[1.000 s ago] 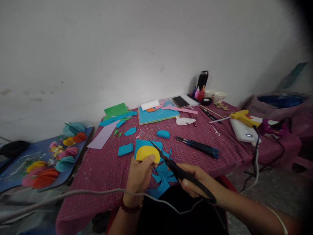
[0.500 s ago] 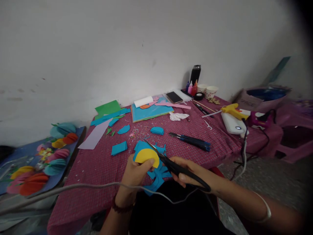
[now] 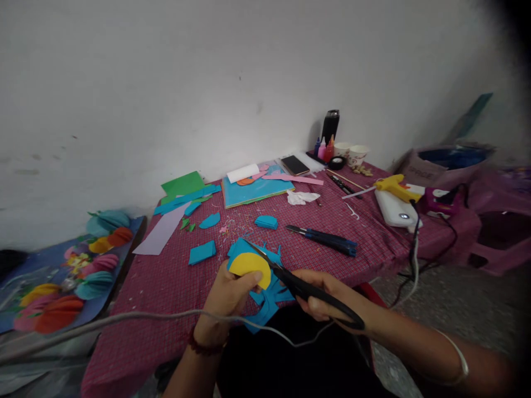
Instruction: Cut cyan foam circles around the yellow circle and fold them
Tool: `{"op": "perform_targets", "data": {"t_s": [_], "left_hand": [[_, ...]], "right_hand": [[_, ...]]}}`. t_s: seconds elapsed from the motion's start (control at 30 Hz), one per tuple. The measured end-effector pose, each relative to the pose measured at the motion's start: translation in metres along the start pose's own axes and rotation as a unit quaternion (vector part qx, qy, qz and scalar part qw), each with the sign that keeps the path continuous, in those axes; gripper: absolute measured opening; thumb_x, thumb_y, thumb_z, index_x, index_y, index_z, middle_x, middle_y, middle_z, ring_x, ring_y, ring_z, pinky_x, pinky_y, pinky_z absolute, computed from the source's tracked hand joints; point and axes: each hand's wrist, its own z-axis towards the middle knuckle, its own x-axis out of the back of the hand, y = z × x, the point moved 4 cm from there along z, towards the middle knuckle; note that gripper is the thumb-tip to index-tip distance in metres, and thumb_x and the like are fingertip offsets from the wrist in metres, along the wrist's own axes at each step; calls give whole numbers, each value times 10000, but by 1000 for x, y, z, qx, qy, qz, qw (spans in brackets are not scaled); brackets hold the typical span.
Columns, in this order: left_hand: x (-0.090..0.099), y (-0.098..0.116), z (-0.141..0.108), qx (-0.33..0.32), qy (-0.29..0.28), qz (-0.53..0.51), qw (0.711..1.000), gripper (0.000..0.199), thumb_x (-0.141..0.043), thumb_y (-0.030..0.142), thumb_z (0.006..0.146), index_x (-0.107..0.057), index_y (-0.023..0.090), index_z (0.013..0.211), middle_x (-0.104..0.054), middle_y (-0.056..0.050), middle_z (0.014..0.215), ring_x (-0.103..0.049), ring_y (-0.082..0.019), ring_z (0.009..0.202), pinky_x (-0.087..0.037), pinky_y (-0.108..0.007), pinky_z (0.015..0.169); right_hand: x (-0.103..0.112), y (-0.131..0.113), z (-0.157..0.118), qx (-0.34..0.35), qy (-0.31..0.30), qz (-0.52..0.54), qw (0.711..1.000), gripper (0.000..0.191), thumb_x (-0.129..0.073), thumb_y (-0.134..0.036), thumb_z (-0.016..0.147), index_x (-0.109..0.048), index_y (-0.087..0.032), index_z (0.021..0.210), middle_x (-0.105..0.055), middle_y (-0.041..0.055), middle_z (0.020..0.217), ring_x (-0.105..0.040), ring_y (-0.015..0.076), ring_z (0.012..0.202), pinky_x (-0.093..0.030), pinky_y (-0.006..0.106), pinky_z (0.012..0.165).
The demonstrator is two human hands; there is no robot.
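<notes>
My left hand (image 3: pixel 232 290) pinches a rounded piece of yellow paper (image 3: pixel 251 265), thumb on top, near the table's front edge. In my right hand (image 3: pixel 321 290) is a pair of black-handled scissors (image 3: pixel 305 284), their blades pointing up and left beside the yellow paper's right edge. I cannot tell whether the blades touch it. Under and behind the yellow piece lie blue paper scraps (image 3: pixel 265 309), partly over my lap. A blue rectangular paper stack (image 3: pixel 202 252) is left of my hands, and a cut blue stack (image 3: pixel 266 222) lies just beyond them.
A utility knife (image 3: pixel 326 239) lies right of centre. A yellow glue gun (image 3: pixel 398 189) rests by a white power bank (image 3: pixel 392 210). Paper sheets (image 3: pixel 257 190) and a phone (image 3: pixel 294 165) are at the back. Paper fruit shapes (image 3: pixel 58 312) sit left. A grey cable (image 3: pixel 166 315) crosses in front.
My right hand and the scissors have shifted slightly right and down. My left hand keeps its hold on the yellow paper, almost in place.
</notes>
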Motion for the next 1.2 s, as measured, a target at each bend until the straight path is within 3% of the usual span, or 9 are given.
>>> {"op": "perform_targets", "data": {"t_s": [0.43, 0.93, 1.2], "left_hand": [[1, -3, -1, 42, -70, -21, 996, 153, -750, 199, 578, -648, 128, 667, -583, -2, 584, -520, -102, 510, -431, -224, 484], [1, -2, 2, 42, -136, 27, 989, 110, -720, 202, 618, -649, 131, 663, -577, -14, 592, -511, -104, 523, -422, -221, 501], [3, -9, 1, 98, -159, 68, 980, 137, -713, 216, 602, -663, 127, 693, -600, -32, 600, -519, -111, 502, -434, -224, 484]], "right_hand": [[9, 1, -9, -33, -6, -30, 999, 469, -626, -555, 758, -569, -145, 980, -356, -52, 637, -264, 40, 489, -187, 170, 400], [12, -9, -15, -51, -29, -57, 997, 504, -610, -518, 794, -564, -136, 1120, -368, -64, 620, -274, 29, 451, -194, 151, 376], [18, -12, -12, -57, -101, -85, 990, 529, -580, -552, 799, -492, -142, 1122, -454, -6, 793, -428, 88, 655, -373, 195, 550]]}}
